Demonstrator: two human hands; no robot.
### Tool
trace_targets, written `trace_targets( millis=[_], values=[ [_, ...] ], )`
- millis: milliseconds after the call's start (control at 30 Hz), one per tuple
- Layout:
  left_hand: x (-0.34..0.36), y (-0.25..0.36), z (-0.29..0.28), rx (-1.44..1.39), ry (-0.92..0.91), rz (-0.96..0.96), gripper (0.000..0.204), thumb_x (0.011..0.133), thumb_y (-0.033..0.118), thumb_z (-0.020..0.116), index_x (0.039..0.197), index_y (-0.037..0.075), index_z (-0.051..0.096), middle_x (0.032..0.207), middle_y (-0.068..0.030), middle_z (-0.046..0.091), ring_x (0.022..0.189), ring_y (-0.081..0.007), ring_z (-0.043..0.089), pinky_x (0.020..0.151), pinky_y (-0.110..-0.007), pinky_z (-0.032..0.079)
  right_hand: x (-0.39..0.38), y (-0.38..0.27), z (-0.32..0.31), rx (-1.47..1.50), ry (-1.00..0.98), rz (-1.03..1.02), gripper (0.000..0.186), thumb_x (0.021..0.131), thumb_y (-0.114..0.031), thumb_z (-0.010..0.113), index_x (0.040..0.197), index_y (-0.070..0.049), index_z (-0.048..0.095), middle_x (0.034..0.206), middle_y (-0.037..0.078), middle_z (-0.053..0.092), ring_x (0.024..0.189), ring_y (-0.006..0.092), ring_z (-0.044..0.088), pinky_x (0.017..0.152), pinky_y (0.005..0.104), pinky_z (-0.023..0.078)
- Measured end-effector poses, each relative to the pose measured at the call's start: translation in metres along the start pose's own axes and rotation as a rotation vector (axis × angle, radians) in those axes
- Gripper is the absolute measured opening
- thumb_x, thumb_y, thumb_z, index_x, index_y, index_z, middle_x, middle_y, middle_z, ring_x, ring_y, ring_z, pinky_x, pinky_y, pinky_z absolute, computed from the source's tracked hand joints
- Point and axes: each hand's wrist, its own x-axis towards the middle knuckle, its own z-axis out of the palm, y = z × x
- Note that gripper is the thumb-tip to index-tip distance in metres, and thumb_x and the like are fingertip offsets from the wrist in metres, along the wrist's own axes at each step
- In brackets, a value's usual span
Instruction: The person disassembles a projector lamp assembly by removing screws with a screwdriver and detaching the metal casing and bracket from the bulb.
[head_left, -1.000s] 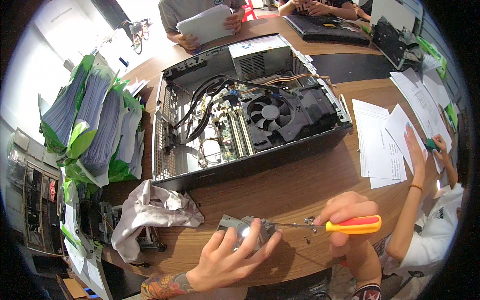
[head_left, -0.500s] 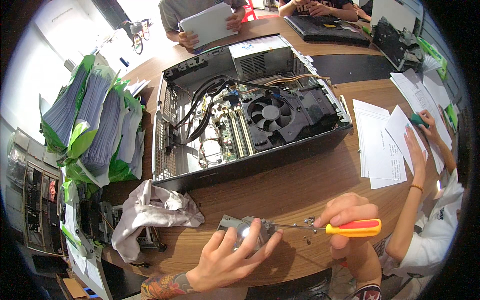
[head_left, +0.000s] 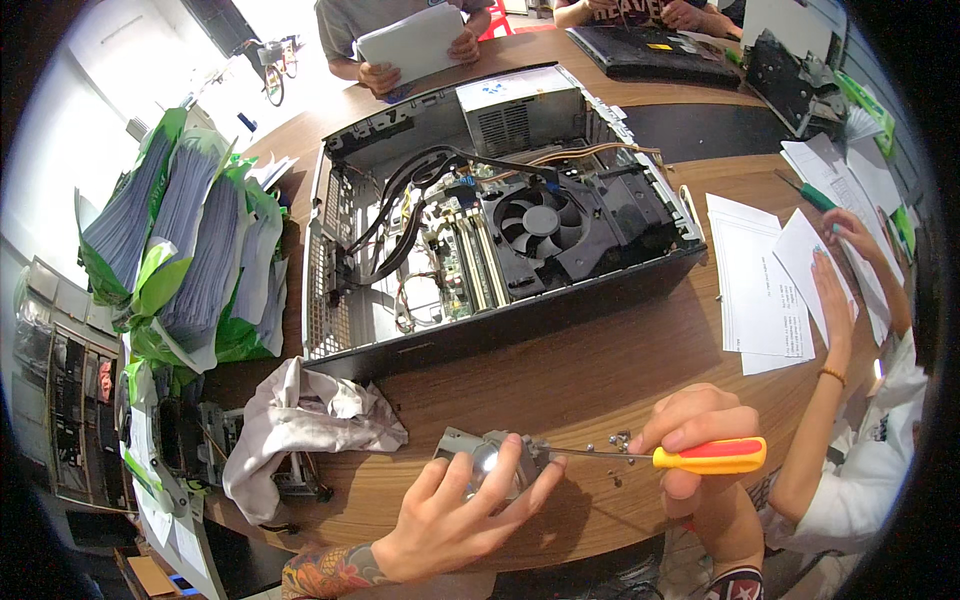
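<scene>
My left hand (head_left: 450,525) is closed over a small grey metal part (head_left: 457,443) with a shiny round face, steadying it by the table's near edge. In my right hand (head_left: 690,410) is a screwdriver (head_left: 712,457) with a yellow and red handle, held nearly level. Its shaft points left, and the tip meets the side of the part beside my left fingertips. How the tip sits there is too small to make out. Several small screws (head_left: 618,440) lie on the wood just behind the shaft.
Beyond my hands stands an opened computer case (head_left: 500,330) with a black fan (head_left: 543,228). A crumpled grey cloth (head_left: 310,420) and stacked papers in green wrapping (head_left: 190,230) are left. At right, a co-worker's hands rest by loose papers (head_left: 755,290) and a green-handled screwdriver (head_left: 817,197).
My hands, the metal part and my screwdriver barely move. At the right, the co-worker's green-handled screwdriver, earlier in their hand, now lies on the papers just beyond their fingers.
</scene>
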Motion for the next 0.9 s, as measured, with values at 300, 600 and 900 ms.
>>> trace_targets(
  millis=[300,600,900],
  values=[
    [0.0021,0.0013,-0.0029,-0.038,0.004,-0.025,0.052,0.081,0.017,0.058,0.131,0.03,0.063,0.126,-0.006,0.059,0.082,-0.0188,0.049,0.067,-0.025,0.043,-0.0016,0.0019,-0.0002,0.017,0.002,-0.005,0.042,0.081,-0.036,0.08,0.102,-0.007,0.057,0.079,0.009,0.071,0.061,0.0188,0.067,0.051,0.0275,0.051],
    [0.0035,0.001,-0.0041,-0.037,-0.007,-0.02,0.051,0.082,0.017,0.057,0.131,0.03,0.063,0.125,-0.0055,0.059,0.082,-0.0189,0.049,0.068,-0.025,0.043,0.0016,0.0012,-0.0002,0.017,-0.007,-0.01,0.042,0.082,-0.035,0.08,0.101,-0.005,0.057,0.075,0.01,0.069,0.062,0.0204,0.069,0.051,0.0274,0.052],
    [0.0037,-0.0003,-0.0058,-0.042,-0.02,-0.012,0.051,0.082,0.018,0.057,0.132,0.029,0.062,0.124,-0.0054,0.059,0.082,-0.0189,0.049,0.068,-0.026,0.043,0.0021,0.0015,0.0014,0.026,-0.003,-0.008,0.042,0.081,-0.034,0.08,0.101,-0.005,0.057,0.075,0.011,0.069,0.06,0.02,0.069,0.05,0.0269,0.051]
  ],
)
